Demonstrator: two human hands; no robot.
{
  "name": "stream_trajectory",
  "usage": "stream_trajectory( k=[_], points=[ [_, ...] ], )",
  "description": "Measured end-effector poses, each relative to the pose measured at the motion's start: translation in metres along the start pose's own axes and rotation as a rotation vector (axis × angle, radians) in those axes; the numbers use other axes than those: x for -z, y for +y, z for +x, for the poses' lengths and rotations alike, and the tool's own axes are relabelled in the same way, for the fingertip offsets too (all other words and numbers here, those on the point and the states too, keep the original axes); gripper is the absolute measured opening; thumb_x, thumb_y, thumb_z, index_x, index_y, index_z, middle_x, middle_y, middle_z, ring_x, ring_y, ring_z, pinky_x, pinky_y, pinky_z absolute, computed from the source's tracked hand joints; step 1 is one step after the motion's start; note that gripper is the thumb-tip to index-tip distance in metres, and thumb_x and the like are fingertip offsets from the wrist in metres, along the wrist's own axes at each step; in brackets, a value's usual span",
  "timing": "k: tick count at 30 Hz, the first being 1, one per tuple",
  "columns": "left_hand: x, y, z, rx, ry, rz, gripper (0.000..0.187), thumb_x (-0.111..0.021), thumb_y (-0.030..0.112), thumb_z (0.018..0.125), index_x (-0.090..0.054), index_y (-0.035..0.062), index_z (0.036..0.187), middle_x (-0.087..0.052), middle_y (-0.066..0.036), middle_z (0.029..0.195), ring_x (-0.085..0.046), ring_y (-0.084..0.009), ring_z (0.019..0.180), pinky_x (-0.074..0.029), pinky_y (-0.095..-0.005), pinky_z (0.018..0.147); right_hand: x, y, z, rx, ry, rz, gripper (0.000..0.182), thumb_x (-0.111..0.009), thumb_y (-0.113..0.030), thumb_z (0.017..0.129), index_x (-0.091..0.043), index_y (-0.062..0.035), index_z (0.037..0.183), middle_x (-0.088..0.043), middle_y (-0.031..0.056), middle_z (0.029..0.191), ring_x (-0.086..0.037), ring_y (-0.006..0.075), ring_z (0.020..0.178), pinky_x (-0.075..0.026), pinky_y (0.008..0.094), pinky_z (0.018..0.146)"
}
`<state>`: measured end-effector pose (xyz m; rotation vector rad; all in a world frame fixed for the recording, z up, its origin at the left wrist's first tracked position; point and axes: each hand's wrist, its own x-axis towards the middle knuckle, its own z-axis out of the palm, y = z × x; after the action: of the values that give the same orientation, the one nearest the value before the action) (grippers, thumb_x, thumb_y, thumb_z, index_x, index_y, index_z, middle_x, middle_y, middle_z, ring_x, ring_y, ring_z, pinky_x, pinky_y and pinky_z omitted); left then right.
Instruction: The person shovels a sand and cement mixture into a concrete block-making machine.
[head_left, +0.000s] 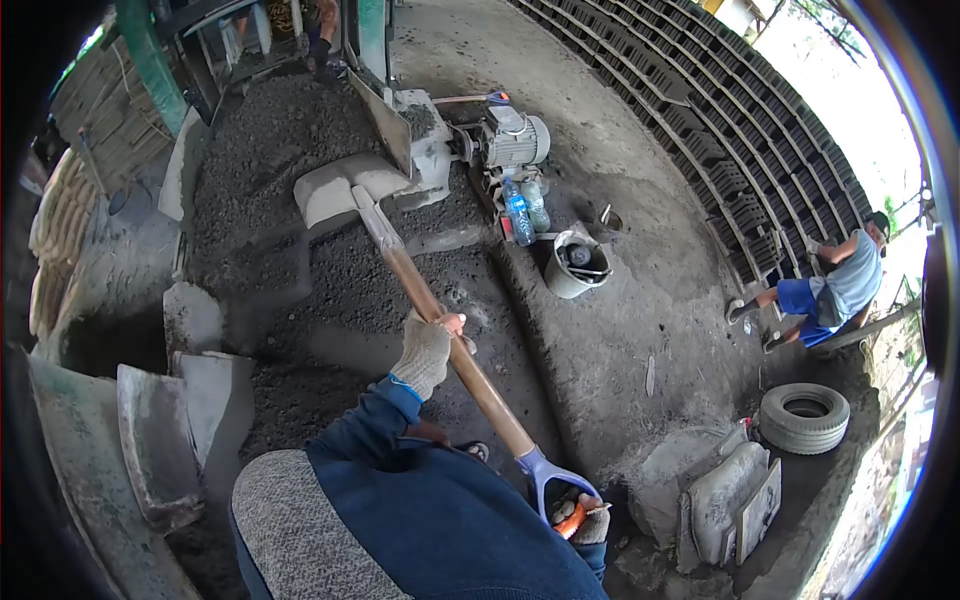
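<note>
A shovel [430,300] with a wooden shaft runs diagonally across the view, its metal blade [345,188] at the edge of a heap of dark, crumbly material [260,150]. My left hand [428,352], in a pale knitted glove, is closed round the middle of the shaft. At the lower end, my right hand [585,520] is closed on the purple D-shaped handle, with orange showing at the grip. The blade's face looks bare.
An electric motor [515,138], plastic bottles [518,212] and a bucket [577,265] stand beyond the shaft. A tyre [804,418] and sacks [725,500] lie right. Another person [845,275] bends near stacked blocks [720,130]. Curved metal sheets [155,440] stand left.
</note>
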<state>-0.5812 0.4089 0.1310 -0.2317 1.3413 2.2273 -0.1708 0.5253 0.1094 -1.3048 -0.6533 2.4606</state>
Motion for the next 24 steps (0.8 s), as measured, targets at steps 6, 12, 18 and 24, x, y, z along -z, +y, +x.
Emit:
stream_trajectory(
  k=[6, 12, 18, 24],
  points=[
    [0.058, 0.024, 0.105, -0.008, -0.025, -0.016, 0.017, -0.067, 0.003, 0.075, -0.054, 0.0028, 0.086, -0.057, -0.010, 0.077, -0.061, -0.0238, 0.063, -0.058, -0.0443, 0.055, -0.092, 0.038, 0.049, 0.030, -0.031, -0.102, 0.022, -0.061, -0.022, 0.087, -0.058, -0.0022, 0.097, -0.062, 0.0125, 0.071, -0.061, 0.0282, 0.058, -0.053, 0.0414, 0.056],
    [0.104, 0.138, 0.216, 0.017, -0.045, 0.017, 0.013, -0.061, 0.005, 0.072, -0.051, 0.0030, 0.079, -0.053, -0.012, 0.080, -0.054, -0.0293, 0.058, -0.054, -0.0482, 0.056, -0.265, 0.073, 0.103, 0.103, -0.252, -0.062, 0.014, -0.063, -0.010, 0.088, -0.059, 0.0026, 0.093, -0.063, 0.0118, 0.076, -0.063, 0.0229, 0.063, -0.055, 0.0367, 0.059],
    [0.140, 0.217, 0.311, -0.086, -0.038, 0.003, 0.013, -0.061, 0.012, 0.083, -0.054, 0.0036, 0.089, -0.053, -0.009, 0.080, -0.058, -0.0269, 0.061, -0.057, -0.0444, 0.063, -0.363, 0.068, 0.129, 0.253, -0.462, -0.545, 0.027, -0.069, -0.023, 0.091, -0.061, 0.0006, 0.102, -0.062, 0.0032, 0.082, -0.059, 0.0090, 0.070, -0.050, 0.0272, 0.063],
    [0.059, 0.151, 0.140, 0.151, -0.524, -0.378, 0.031, -0.068, 0.034, 0.088, -0.053, 0.0062, 0.090, -0.057, -0.011, 0.081, -0.061, -0.0344, 0.076, -0.049, -0.0586, 0.083, -0.183, -0.027, 0.090, 0.494, -0.211, -0.419, 0.028, -0.068, -0.020, 0.085, -0.065, 0.0016, 0.102, -0.067, 0.0103, 0.080, -0.064, 0.0203, 0.065, -0.054, 0.0330, 0.059]
  ],
)
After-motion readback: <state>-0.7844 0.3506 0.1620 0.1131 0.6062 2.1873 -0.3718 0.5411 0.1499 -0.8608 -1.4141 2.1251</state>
